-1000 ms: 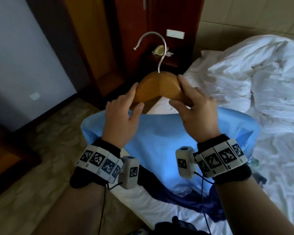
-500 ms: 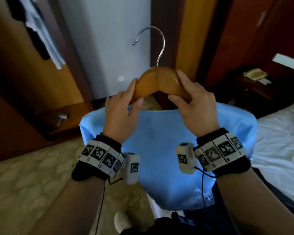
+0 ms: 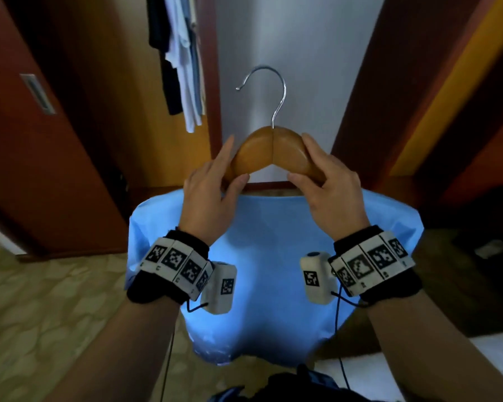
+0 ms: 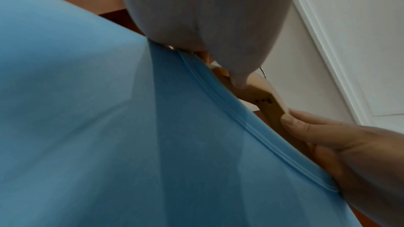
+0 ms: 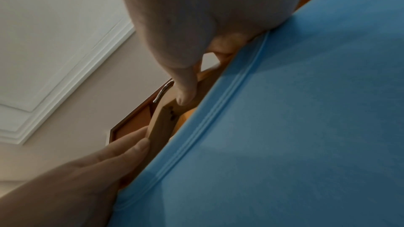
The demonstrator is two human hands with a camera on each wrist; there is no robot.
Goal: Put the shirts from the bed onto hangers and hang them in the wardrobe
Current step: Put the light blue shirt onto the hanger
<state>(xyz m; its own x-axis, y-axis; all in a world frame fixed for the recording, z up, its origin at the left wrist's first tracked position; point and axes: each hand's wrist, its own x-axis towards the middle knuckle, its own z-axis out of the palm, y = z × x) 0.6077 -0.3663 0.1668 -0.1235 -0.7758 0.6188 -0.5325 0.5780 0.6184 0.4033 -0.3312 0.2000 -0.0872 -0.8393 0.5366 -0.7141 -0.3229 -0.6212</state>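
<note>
We pinch the wooden hanger (image 3: 273,153) with our left hand (image 3: 208,198) and right hand (image 3: 330,192), the blue shirt (image 3: 273,256) draped below them, patterned floor (image 3: 41,309) beneath, hung clothes (image 3: 180,53) beyond our left hand.

The room was dim, edges bowed by the wide lens; both wrist views were soft, with near palms blurred.
</note>
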